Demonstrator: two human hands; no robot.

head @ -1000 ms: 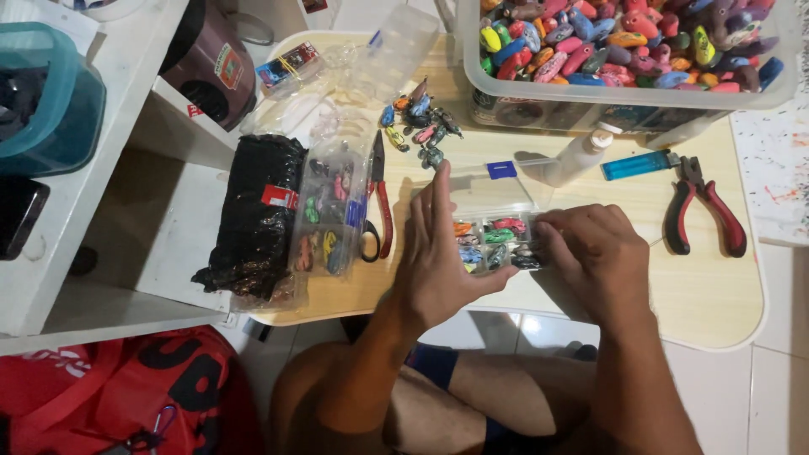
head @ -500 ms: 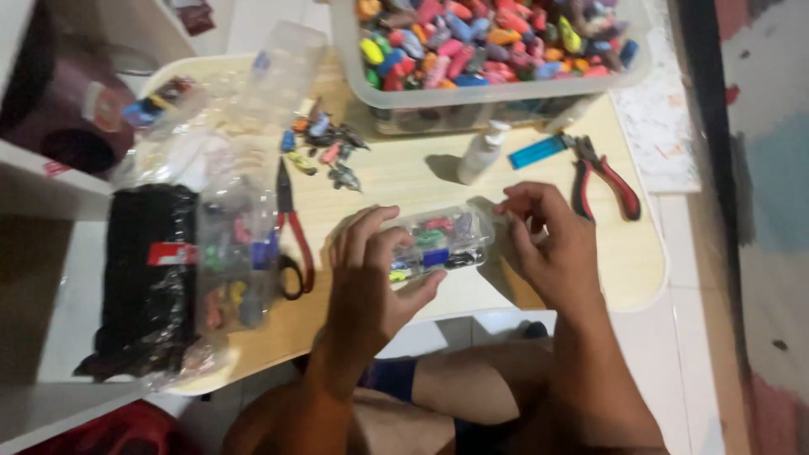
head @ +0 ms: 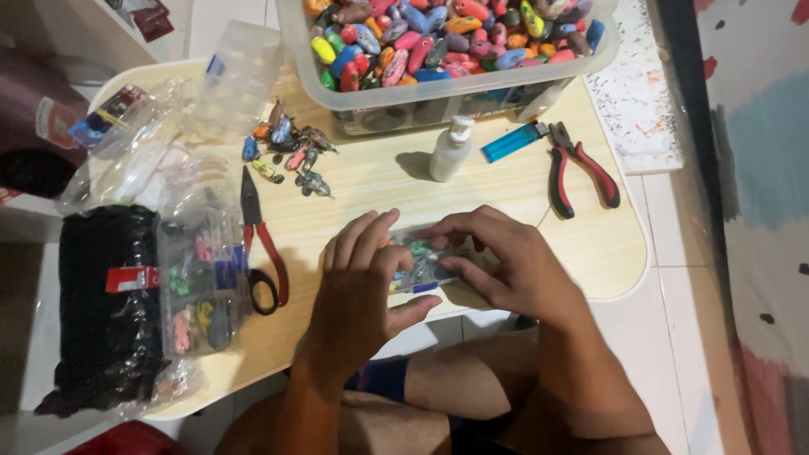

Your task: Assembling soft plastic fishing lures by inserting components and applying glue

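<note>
Here, both hands — left hand and right hand — gripped a clear box of coloured lures at the desk's front edge, scissors just beside.

Pale wood-grain bench with a smooth matt top. Clear glossy plastic box of small coloured pieces. Dark metal pliers with red rubbery handles. Shiny translucent blue plastic lighter. Crinkled clear plastic bags.
</note>
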